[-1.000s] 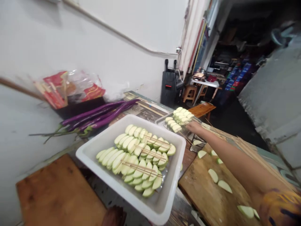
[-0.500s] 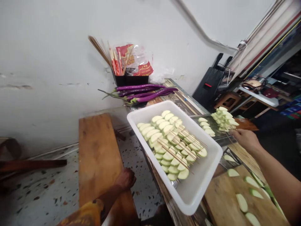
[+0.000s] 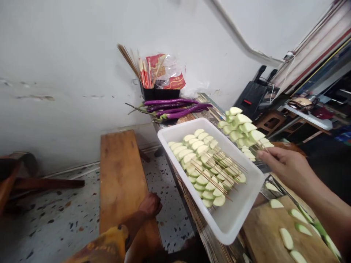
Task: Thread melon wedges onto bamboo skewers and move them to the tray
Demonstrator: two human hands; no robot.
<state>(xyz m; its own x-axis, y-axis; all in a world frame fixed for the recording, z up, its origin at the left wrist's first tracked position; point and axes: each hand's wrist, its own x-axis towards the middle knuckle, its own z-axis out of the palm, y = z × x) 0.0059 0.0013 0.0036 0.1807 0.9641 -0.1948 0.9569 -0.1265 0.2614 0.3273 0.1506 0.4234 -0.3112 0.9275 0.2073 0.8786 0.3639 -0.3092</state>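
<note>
My right hand (image 3: 285, 165) is closed round the ends of a bunch of wooden skewers threaded with pale green vegetable slices (image 3: 241, 126). It holds the bunch in the air above the far right rim of a white plastic tub (image 3: 233, 223). Several more loaded skewers (image 3: 208, 164) lie in rows in that tub. My left hand (image 3: 150, 205) rests as a loose fist on a wooden bench (image 3: 119, 171) at the lower left, with nothing seen in it.
Long purple eggplants (image 3: 175, 107) lie behind the tub, next to a black holder of bare sticks and packets (image 3: 155, 78). A wooden cutting board (image 3: 274, 233) at the lower right carries loose green slices. A black speaker (image 3: 255, 96) stands at the back right.
My right hand has lifted the skewer bunch off the far tray and brought it nearer, above the tub's rim. The view swung left a second ago and has steadied since.
</note>
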